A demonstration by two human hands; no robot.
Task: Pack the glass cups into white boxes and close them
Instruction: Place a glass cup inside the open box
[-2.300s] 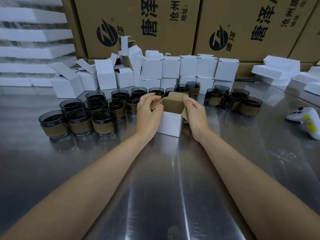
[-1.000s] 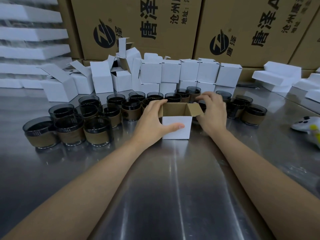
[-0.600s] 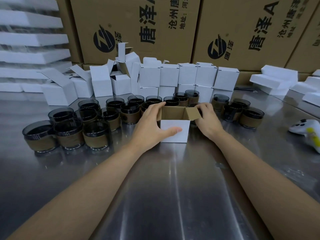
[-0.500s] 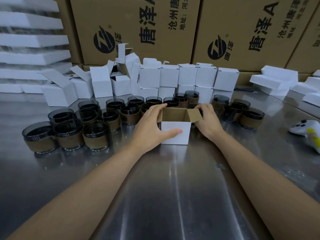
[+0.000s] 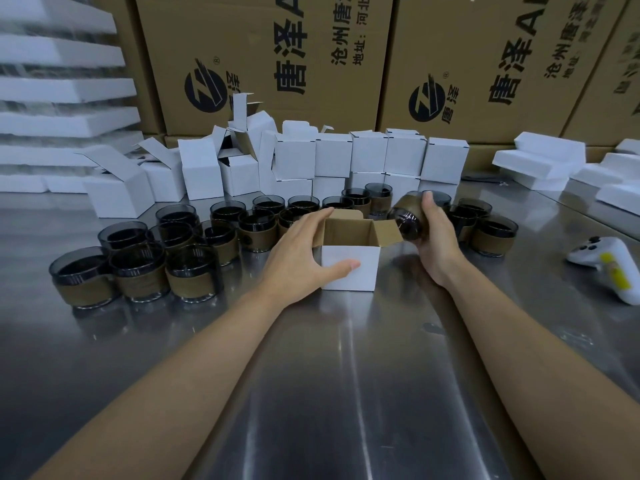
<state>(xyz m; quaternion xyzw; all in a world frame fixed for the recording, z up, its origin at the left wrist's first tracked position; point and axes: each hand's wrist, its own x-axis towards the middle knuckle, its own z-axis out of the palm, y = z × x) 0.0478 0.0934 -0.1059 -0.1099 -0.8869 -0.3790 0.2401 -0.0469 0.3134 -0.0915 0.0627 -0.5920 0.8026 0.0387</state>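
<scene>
Flaps stand open on the white box (image 5: 349, 268) at centre frame. The left hand (image 5: 301, 258) grips it, thumb across the front face and fingers over the left flap. Just right of it, the right hand (image 5: 437, 244) holds a glass cup (image 5: 408, 220), lifted and tipped, one dark end near the box's right flap. Other sleeved cups (image 5: 138, 268) stand on the steel table (image 5: 329, 375) — closed white boxes (image 5: 367, 157) are stacked behind them, and a white controller (image 5: 602, 265) lies at the right edge.

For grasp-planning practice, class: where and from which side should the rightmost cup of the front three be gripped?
Probably round its brown sleeve, reaching in from the near right: the cup stands upright, with neighbouring cups crowding its left and back.
</scene>
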